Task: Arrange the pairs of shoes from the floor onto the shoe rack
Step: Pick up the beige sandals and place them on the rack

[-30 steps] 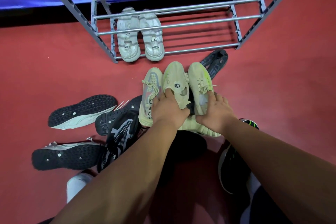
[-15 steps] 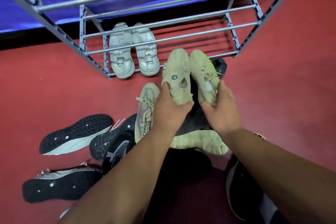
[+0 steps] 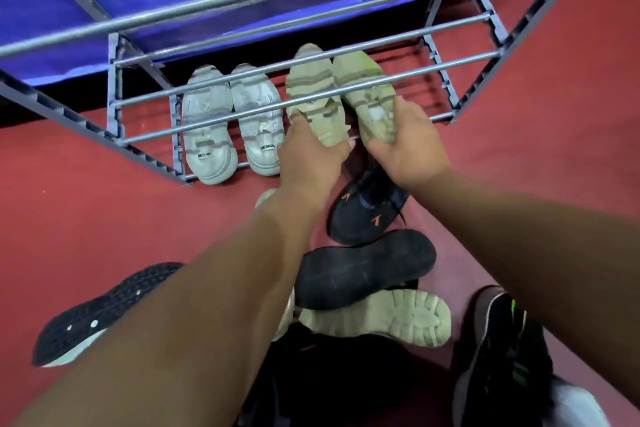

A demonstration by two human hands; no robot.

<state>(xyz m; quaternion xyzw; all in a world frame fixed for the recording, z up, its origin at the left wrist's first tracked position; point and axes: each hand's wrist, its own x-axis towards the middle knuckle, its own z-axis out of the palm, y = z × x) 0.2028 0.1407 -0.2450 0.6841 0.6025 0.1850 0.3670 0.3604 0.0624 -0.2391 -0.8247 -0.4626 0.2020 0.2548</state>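
Left hand (image 3: 311, 156) clamped on one beige sneaker (image 3: 317, 104), right hand (image 3: 407, 146) on the other beige sneaker (image 3: 367, 94), both at frame centre inside the shoe rack (image 3: 145, 139), beside white sneakers (image 3: 228, 125).

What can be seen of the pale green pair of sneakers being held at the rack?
The pale green pair of knit-looking sneakers lies side by side, toes pointing away, on the lowest tier of the grey metal shoe rack, right of the white chunky pair. Upper rack bars cross the view over them. The left hand grips the left shoe's heel, the right hand the right shoe's heel. Laces and a whitish tongue patch show; soles are hidden.
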